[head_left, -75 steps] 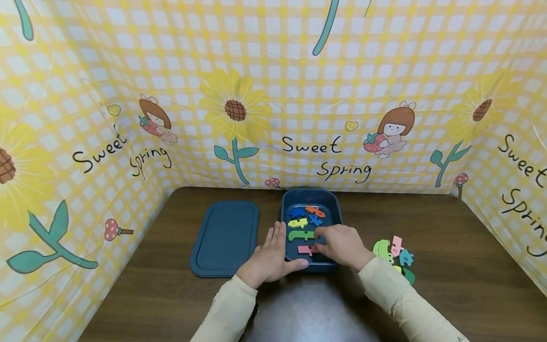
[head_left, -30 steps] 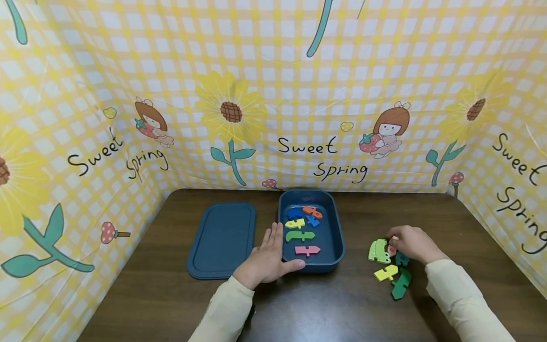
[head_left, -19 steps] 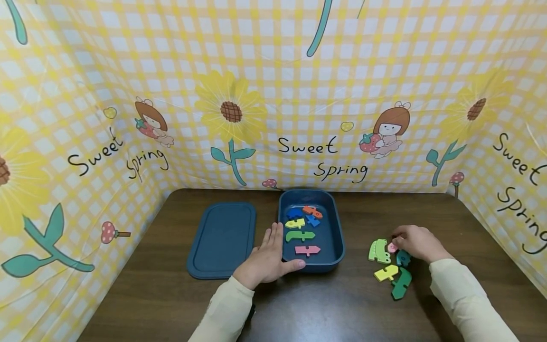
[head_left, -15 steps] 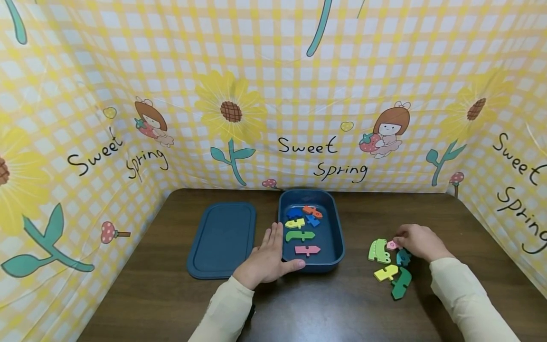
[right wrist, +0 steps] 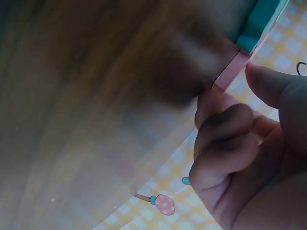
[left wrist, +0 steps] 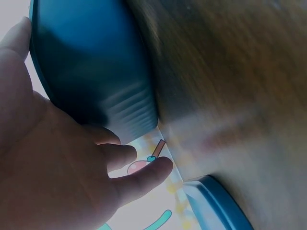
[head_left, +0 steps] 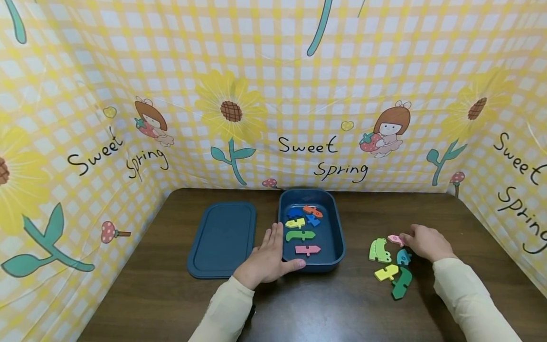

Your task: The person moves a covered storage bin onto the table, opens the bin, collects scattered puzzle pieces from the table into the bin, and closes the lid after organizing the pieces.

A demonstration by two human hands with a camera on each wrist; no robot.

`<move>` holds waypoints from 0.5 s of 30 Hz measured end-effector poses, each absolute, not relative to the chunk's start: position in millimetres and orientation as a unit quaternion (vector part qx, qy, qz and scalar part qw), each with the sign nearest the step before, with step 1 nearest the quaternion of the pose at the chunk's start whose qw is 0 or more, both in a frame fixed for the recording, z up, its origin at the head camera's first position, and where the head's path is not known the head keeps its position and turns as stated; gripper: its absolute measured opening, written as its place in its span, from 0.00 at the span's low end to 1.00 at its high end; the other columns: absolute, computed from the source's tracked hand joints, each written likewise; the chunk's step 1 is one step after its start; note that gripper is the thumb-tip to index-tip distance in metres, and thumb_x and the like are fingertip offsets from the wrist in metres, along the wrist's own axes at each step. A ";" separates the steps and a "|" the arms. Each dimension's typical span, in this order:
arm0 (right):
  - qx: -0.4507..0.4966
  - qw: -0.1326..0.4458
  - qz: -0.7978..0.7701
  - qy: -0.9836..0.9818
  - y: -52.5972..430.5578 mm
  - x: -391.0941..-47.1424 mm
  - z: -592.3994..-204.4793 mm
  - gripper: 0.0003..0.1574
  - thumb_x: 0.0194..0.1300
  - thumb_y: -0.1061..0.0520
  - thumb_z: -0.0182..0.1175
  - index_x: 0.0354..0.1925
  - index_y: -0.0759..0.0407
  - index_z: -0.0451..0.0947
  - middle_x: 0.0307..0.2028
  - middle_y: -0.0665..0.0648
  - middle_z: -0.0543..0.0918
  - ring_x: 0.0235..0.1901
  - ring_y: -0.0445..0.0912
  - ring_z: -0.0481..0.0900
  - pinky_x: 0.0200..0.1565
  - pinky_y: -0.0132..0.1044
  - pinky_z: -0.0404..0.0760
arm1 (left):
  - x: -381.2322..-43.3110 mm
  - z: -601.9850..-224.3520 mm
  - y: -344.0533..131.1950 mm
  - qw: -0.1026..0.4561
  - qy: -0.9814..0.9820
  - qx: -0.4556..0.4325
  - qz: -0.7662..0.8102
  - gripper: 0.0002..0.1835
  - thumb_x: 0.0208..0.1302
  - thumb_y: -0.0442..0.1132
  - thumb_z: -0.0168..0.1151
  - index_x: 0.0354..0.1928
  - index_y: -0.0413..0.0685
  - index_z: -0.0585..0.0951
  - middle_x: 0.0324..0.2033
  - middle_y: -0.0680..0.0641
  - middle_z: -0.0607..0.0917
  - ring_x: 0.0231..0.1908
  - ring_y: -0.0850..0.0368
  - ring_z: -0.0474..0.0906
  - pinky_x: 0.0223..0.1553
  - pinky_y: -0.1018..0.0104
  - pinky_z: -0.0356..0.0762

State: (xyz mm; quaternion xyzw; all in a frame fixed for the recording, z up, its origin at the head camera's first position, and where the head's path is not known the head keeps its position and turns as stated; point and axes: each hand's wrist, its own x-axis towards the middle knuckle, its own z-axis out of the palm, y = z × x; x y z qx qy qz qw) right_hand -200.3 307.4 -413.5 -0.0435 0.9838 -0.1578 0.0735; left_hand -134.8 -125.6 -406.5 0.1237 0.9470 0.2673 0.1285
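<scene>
My right hand (head_left: 429,243) pinches a small pink puzzle piece (head_left: 395,240) by its right end, low over the table. In the right wrist view, the thumb and index finger lie at the pink piece's edge (right wrist: 231,71), and the other fingers are curled. Around it lie a light green frog-like piece (head_left: 379,251), a teal piece (head_left: 403,257), a yellow piece (head_left: 386,272) and a dark green piece (head_left: 401,283). My left hand (head_left: 261,264) rests with straight fingers along the left side of a dark blue box (head_left: 341,247), thumb over its front rim.
Inside the box lie several flat pieces, among them a pink one (head_left: 307,250), a green one (head_left: 300,235) and an orange one (head_left: 313,211). A dark blue lid (head_left: 222,240) lies flat to the left. Patterned cloth (head_left: 273,95) walls the table's back and sides.
The right hand has left the box for the loose pieces at the right. It now pinches a pink piece, shifted slightly back and turned. The left hand stays at the box.
</scene>
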 end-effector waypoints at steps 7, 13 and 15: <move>-0.052 0.115 -0.256 0.959 314.8 -192.6 -417.1 0.17 0.78 0.56 0.51 0.53 0.71 0.71 0.30 0.60 0.75 0.20 0.50 0.72 0.23 0.45 0.74 | -135.0 -406.8 -124.9 0.129 0.946 0.123 0.269 0.61 0.65 0.70 0.58 0.81 0.43 0.37 0.80 0.41 0.39 0.77 0.41 0.37 0.68 0.33 0.48; -0.076 0.127 -0.282 0.948 322.1 -189.4 -423.1 0.13 0.74 0.64 0.55 0.54 0.68 0.69 0.29 0.57 0.71 0.19 0.48 0.70 0.22 0.43 0.73 | -135.4 -408.0 -125.2 0.131 0.945 0.120 0.275 0.61 0.64 0.71 0.59 0.81 0.44 0.37 0.79 0.40 0.41 0.77 0.42 0.37 0.69 0.33 0.48; -0.083 0.127 -0.283 0.947 322.9 -189.9 -424.6 0.12 0.72 0.65 0.57 0.51 0.67 0.69 0.30 0.57 0.71 0.20 0.48 0.70 0.22 0.43 0.73 | -135.3 -408.2 -125.6 0.131 0.944 0.120 0.277 0.61 0.64 0.71 0.59 0.81 0.44 0.37 0.79 0.39 0.42 0.77 0.42 0.37 0.68 0.33 0.48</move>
